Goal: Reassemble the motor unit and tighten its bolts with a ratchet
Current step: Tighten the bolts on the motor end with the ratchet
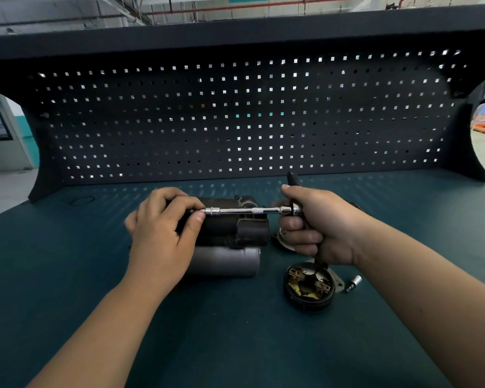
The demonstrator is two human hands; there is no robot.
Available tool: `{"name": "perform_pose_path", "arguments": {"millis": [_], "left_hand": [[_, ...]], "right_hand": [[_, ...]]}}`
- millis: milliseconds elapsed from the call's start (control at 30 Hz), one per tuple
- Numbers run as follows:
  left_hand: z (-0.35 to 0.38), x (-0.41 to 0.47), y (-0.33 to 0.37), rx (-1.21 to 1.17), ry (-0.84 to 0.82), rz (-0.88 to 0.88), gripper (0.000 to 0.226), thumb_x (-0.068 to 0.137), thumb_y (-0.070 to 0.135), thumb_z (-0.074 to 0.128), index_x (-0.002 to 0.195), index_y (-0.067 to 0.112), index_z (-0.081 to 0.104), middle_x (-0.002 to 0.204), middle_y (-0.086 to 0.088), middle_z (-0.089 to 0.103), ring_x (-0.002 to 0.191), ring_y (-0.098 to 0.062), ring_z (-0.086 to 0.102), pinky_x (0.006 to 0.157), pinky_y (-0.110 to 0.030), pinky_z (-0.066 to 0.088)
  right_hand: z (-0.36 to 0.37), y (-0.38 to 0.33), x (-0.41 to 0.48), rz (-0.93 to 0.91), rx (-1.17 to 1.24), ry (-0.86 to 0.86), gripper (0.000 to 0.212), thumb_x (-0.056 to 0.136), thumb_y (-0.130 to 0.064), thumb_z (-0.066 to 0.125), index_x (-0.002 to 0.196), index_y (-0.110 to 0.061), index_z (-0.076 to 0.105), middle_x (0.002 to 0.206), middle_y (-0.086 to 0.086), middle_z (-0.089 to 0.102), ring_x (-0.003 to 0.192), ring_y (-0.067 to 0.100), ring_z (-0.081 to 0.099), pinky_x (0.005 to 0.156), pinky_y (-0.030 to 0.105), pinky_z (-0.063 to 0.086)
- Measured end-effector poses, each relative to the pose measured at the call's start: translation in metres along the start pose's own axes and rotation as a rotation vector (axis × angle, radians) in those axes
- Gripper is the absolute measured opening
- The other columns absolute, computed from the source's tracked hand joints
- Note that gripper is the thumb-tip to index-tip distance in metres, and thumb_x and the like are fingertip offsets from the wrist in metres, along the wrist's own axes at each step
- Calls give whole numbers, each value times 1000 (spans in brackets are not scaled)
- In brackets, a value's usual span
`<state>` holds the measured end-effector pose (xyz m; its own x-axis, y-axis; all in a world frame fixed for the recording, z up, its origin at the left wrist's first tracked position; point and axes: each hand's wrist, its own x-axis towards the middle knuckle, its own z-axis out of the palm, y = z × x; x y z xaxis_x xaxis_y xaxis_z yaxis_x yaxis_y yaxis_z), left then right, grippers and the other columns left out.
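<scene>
My left hand point(163, 231) pinches the socket end of the chrome ratchet extension point(249, 210) at the dark metal motor unit point(230, 236) lying on the teal bench point(67, 261), right hand point(319, 228) fisted on the black handle point(291, 178); I judge I should keep the bar square and use short swings (bolt hidden).

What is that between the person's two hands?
In the head view, a chrome extension bar runs from the left hand, which pinches its tip, to the ratchet gripped by the right hand, above the dark motor unit.

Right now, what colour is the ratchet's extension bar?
The extension bar is shiny silver; head view.
</scene>
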<state>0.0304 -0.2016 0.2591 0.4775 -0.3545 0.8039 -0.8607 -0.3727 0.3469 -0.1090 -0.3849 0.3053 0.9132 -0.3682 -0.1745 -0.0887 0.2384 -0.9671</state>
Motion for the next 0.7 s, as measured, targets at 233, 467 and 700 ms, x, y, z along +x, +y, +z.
{"name": "perform_pose_path", "arguments": {"millis": [233,467,700], "left_hand": [[1,1,-4,-12,3,8,26,84,47,44,94,34,65,105,19,44,105,-10,44,91,-27,16],[2,1,-8,-21,-2,21,15,85,41,51,94,38,63,105,24,41,105,-7,43,95,-20,12],[2,1,-7,-26,5,32,23,85,47,45,99,39,61,107,24,41,104,-6,44,93,-26,16]], "right_hand": [[3,6,1,-187,-215,91,39,99,-42,39,93,-6,53,48,-1,41,34,14,30,38,22,30],[-18,18,-6,-939,-1318,275,29,97,-31,47,117,-10,48,66,-12,54,58,18,56,50,28,28],[-16,16,-6,-1040,-1325,260,44,89,-34,46,120,-4,51,61,-20,40,57,16,55,57,27,33]]}}
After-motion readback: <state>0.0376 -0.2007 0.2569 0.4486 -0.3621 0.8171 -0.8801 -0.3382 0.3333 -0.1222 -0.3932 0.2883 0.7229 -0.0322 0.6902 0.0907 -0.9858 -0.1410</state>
